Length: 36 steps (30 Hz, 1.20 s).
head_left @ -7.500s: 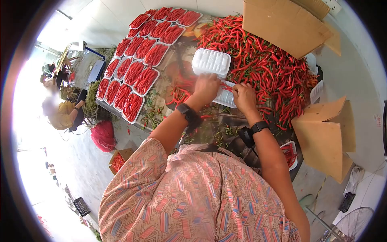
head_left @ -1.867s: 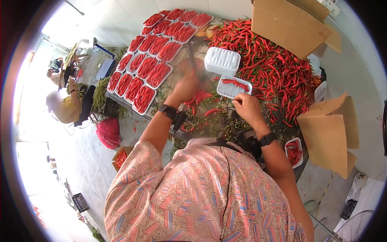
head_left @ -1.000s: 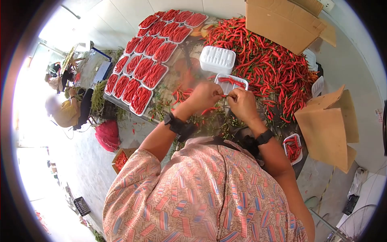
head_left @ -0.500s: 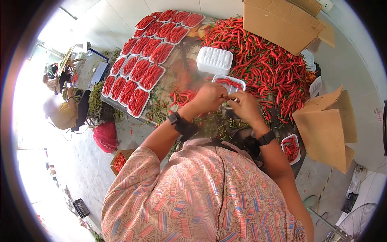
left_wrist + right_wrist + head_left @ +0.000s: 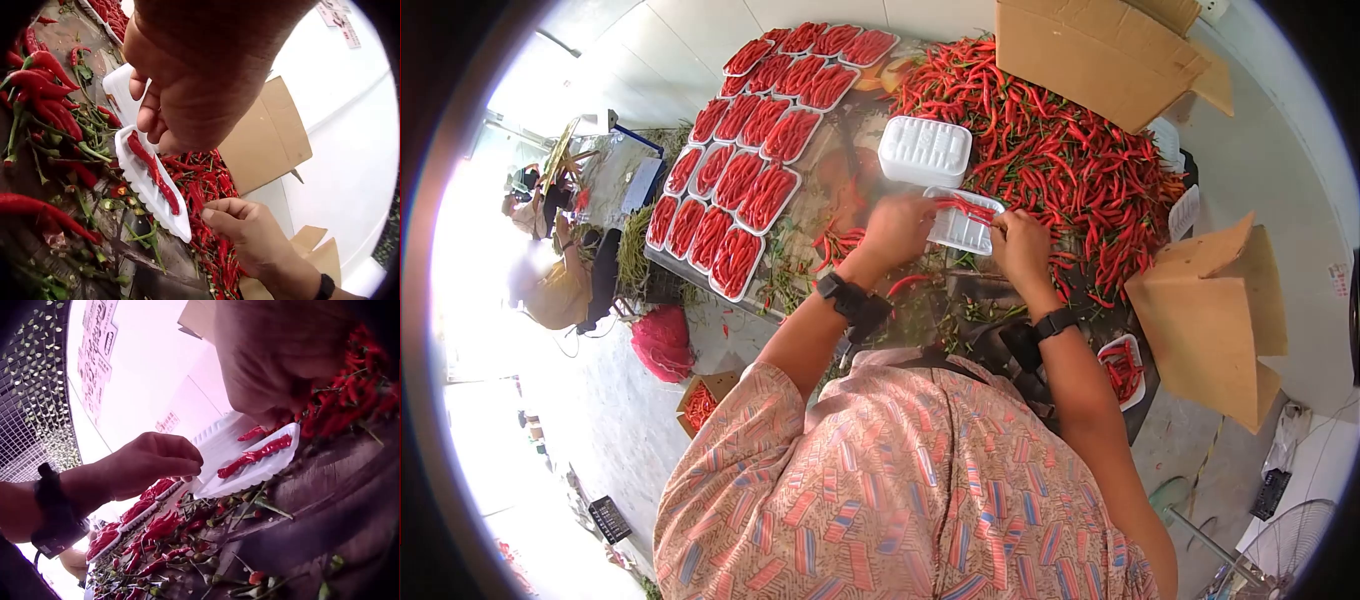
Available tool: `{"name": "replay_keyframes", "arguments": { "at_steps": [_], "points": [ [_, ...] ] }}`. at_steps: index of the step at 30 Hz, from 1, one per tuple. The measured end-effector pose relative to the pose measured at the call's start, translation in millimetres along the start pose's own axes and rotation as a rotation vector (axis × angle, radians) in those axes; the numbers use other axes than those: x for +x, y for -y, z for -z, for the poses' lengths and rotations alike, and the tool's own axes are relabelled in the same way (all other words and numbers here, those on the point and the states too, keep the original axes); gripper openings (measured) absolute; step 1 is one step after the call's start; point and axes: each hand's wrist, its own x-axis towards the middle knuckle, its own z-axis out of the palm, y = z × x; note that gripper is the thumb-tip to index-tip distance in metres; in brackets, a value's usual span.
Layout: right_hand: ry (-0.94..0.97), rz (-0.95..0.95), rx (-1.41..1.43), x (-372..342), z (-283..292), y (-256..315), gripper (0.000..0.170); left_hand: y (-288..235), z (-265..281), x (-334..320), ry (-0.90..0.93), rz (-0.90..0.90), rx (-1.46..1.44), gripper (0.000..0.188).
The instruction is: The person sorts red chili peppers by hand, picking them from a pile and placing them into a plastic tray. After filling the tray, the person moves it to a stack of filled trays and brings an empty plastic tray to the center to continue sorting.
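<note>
A shallow white tray (image 5: 962,236) with a few red chili peppers (image 5: 966,208) in it lies between my hands, in front of a stack of white trays (image 5: 925,150). My left hand (image 5: 897,232), blurred in the head view, is at the tray's left end with its fingers loosely bent; nothing shows between them in the left wrist view. At the right end, my right hand (image 5: 1023,250) pinches a red chili pepper (image 5: 197,197) between thumb and forefinger. In the right wrist view this hand's back hides most of its fingers.
Filled chili trays (image 5: 736,262) stand in rows at the left. A large heap of red chilies (image 5: 1060,170) spreads behind and right, beside cardboard boxes (image 5: 1200,310). Loose chilies (image 5: 837,243) and cut stems (image 5: 81,212) litter the front. One person (image 5: 560,285) sits far left.
Half a second ago my hands met at the tray's near edge over a small chili. Now they have parted, the left to the tray's left end and the right to its right end.
</note>
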Motion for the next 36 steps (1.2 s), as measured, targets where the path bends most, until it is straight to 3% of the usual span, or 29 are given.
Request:
{"name": "replay_keyframes", "arguments": {
  "at_steps": [7,9,13,18,25,28,36],
  "points": [
    [0.01,0.011,-0.049,6.4,-17.3,-1.2,0.007,13.2,10.7,-5.8,-0.002,0.011,0.063,0.017],
    [0.008,0.011,-0.064,6.3,-19.5,-2.3,0.007,14.8,15.0,-9.4,-0.099,0.012,0.023,0.021],
    [0.007,0.015,-0.072,7.0,-17.8,-3.2,0.007,25.4,31.2,-15.1,-0.037,-0.045,0.071,0.021],
    [0.016,0.035,-0.094,7.1,-15.7,-2.3,0.007,22.0,50.0,-19.5,-0.02,0.169,0.092,0.011],
    [-0.03,0.069,-0.103,4.9,-13.6,-5.4,0.005,45.8,51.6,-32.1,-0.06,0.169,0.101,0.012],
    [-0.081,0.069,-0.128,7.4,-15.4,-4.5,0.012,47.9,52.6,-34.9,-0.091,0.127,0.098,0.011],
    [-0.09,0.065,-0.154,10.5,-18.4,-2.9,0.01,49.0,67.9,-38.8,-0.127,0.269,0.106,0.016]
  ]
}}
